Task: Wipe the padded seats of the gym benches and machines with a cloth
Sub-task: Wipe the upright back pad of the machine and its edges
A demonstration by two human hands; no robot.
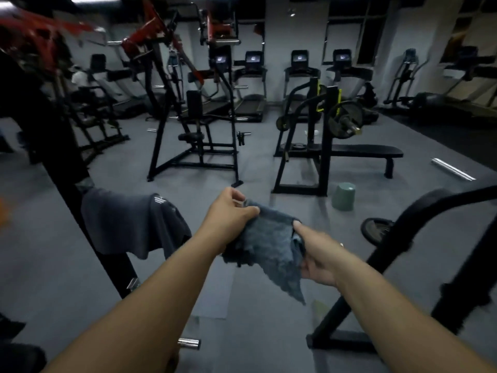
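Observation:
Both of my hands hold a blue-grey cloth (269, 243) in the air in front of me. My left hand (228, 214) pinches its upper left corner. My right hand (317, 254) grips its right edge, and the cloth's lower end hangs down in a point. Ahead on the right stands a flat bench (368, 151) with a black padded seat, under a rack with a loaded barbell (345, 122). Ahead in the middle is a black machine with a small round padded seat (191, 137) and an upright back pad (194, 103).
A dark grey shirt (129, 224) hangs over a black frame on my left. A green upturned bucket (344, 196) sits on the grey floor by the bench rack. A black curved machine frame (403, 238) and a weight plate (376, 230) are close on my right. Treadmills (252, 84) line the back wall.

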